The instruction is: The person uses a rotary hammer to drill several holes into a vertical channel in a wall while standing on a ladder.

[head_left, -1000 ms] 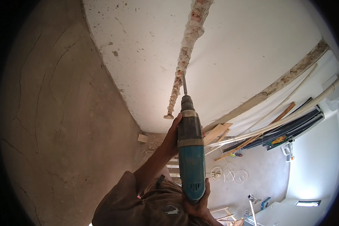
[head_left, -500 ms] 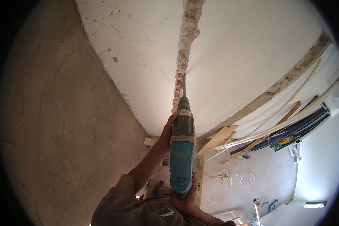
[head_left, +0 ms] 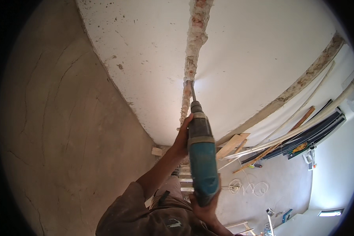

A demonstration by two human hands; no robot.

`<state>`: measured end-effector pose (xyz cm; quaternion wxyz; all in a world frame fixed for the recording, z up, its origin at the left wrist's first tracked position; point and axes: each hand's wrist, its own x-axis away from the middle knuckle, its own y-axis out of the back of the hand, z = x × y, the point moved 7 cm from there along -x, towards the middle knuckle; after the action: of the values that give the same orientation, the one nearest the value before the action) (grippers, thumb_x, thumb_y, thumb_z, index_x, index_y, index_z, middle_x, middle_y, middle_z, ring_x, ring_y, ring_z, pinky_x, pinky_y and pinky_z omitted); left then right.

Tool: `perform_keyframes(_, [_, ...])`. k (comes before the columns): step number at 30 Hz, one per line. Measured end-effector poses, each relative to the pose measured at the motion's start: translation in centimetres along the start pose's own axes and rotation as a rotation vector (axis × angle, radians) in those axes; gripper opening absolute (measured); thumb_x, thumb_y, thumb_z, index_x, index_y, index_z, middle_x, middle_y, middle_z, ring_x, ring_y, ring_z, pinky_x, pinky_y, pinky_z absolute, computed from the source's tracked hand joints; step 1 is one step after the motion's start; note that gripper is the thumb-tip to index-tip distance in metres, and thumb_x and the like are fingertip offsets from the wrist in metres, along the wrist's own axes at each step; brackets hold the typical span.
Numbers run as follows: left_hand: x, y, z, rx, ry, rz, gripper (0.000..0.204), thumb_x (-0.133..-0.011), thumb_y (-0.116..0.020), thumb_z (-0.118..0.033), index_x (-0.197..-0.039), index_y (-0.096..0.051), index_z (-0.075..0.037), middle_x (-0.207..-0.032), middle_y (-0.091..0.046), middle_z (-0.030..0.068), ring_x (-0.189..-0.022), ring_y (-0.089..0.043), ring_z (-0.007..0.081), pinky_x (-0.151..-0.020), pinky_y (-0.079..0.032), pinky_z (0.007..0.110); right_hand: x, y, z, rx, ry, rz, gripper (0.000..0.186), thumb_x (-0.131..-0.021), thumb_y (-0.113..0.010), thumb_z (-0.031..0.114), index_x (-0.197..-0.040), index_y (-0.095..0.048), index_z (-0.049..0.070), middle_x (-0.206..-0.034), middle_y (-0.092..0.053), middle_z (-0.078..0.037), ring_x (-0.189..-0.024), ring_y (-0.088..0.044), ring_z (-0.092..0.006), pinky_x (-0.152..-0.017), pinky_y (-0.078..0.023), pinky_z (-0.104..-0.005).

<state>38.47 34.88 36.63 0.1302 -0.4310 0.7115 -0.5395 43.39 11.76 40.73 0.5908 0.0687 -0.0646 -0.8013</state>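
Observation:
A teal and black rotary hammer (head_left: 203,163) points up and slightly left, away from me. My left hand (head_left: 182,138) wraps around its dark front housing, below the chuck. At the tool's rear end, my right hand (head_left: 207,208) grips the handle, which the body partly hides. From the chuck runs a steel chisel bit (head_left: 193,92), its flat tip at a rough groove (head_left: 196,43) that exposes reddish masonry in the white wall (head_left: 247,59). Whether the tip presses into the masonry I cannot tell.
Ladder rungs (head_left: 186,179) show beneath me. A cracked grey plaster wall (head_left: 67,118) stands on the left. To the right, pale pipes (head_left: 279,142), wooden boards (head_left: 231,145) and dark lengths (head_left: 303,135) lie along the wall. White cable coils (head_left: 236,186) rest on the floor.
The rotary hammer's rear has swung to the right, along with my right hand, so the tool now tilts. The chisel tip sits slightly lower and more to the left in the groove.

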Motion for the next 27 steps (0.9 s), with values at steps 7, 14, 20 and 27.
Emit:
perform_keyframes(7, [-1.0,-4.5,1.1,0.094,0.027,-0.007,0.054,-0.086,-0.060,-0.054,-0.115,-0.055,-0.009,-0.101,-0.062,0.0081,-0.094,-0.062,0.0221,-0.089,-0.052,0.039,-3.0,5.1,3.8,-0.259,-0.195,0.100,0.089,-0.077,-0.066,0.000,-0.142,-0.007,0.001,-0.115,-0.051,-0.018,-0.103,-0.056,-0.0222,-0.085,-0.048,-0.0339])
perform_keyframes(14, [4.4,-3.5,3.6,0.012,0.047,-0.081,0.051,-0.086,-0.062,-0.053,-0.113,-0.054,-0.011,-0.096,-0.062,0.0062,-0.088,-0.063,0.0185,-0.083,-0.054,0.036,3.8,3.2,-0.9,-0.270,-0.164,0.094,0.103,-0.070,-0.066,-0.002,-0.146,0.005,0.001,-0.120,-0.050,-0.020,-0.110,-0.055,-0.0276,-0.092,-0.045,-0.0392])
perform_keyframes(20, [5.2,-2.2,3.2,-0.081,0.031,-0.022,0.049,-0.088,-0.058,-0.053,-0.111,-0.055,-0.010,-0.094,-0.063,0.0056,-0.084,-0.064,0.0174,-0.079,-0.055,0.034,5.4,1.0,-2.1,-0.232,0.018,0.066,0.105,-0.071,-0.064,-0.005,-0.146,0.008,0.002,-0.120,-0.050,-0.020,-0.109,-0.056,-0.0277,-0.092,-0.046,-0.0412])
perform_keyframes(27, [3.1,0.7,1.7,-0.103,0.002,-0.001,0.048,-0.090,-0.055,-0.052,-0.110,-0.056,-0.009,-0.092,-0.064,0.0065,-0.081,-0.065,0.0185,-0.076,-0.055,0.034,3.1,-1.2,-1.3,-0.009,0.239,0.014,0.104,-0.070,-0.069,0.000,-0.146,0.001,-0.003,-0.124,-0.048,-0.023,-0.111,-0.056,-0.0319,-0.096,-0.044,-0.0435])
